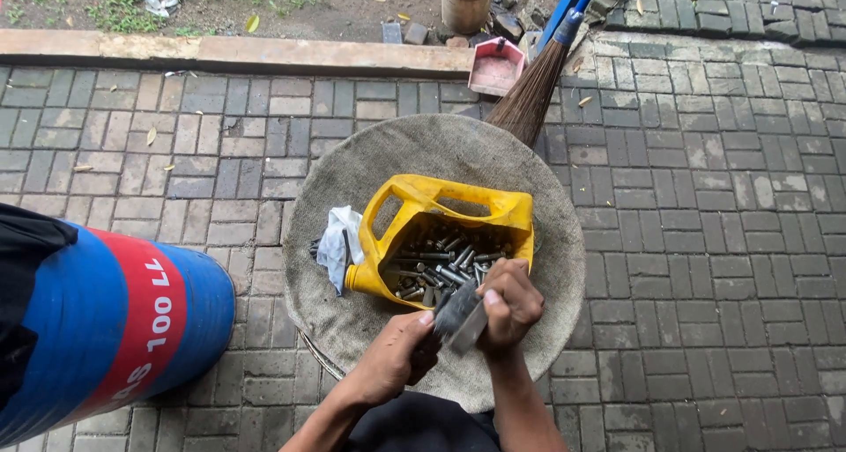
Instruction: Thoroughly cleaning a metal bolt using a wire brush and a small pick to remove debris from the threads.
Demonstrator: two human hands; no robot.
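A grey metal piece [460,322] is gripped by curled fingers of the left hand [392,359] and right hand [509,304], just beside a cut-open yellow jug [441,201] filled with bolts [445,265] on a cloth-covered round surface [370,166].

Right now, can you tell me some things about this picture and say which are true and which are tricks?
1. The yellow jug has its side cut open and is full of metal bolts. True.
2. The jug sits straight on the brick ground. False: it sits on a round grey cloth-covered surface.
3. Both hands hold a flat grey metal piece. True: the left hand and the right hand both grip it.
4. A white rag lies inside the jug on the bolts. False: it lies beside the jug, on the cloth.
5. The broom is in the right hand. False: it rests on the ground beyond the jug, near a pink dustpan.
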